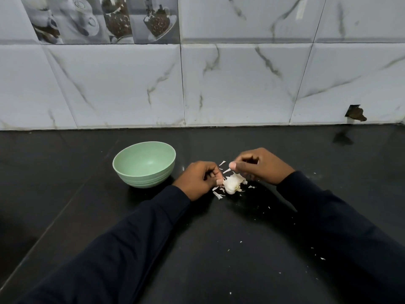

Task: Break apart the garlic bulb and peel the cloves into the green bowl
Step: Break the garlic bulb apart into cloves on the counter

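The pale green bowl (131, 170) stands empty on the black counter, left of my hands. The white garlic bulb (232, 184) lies on the counter between my hands, its papery skin partly torn open. My left hand (200, 178) has curled fingers, and its thumb and forefinger pinch the bulb's left edge. My right hand (260, 164) hovers just above and behind the bulb with fingers curled. Its thumb presses against the forefinger on a thin strip of garlic skin (226, 171).
Torn flakes of skin (218, 195) lie around the bulb, and smaller bits (322, 258) dot the black counter (241, 227) nearer to me. A marble-tiled wall (219, 84) closes the back of the counter. Both dark sleeves reach in from the bottom.
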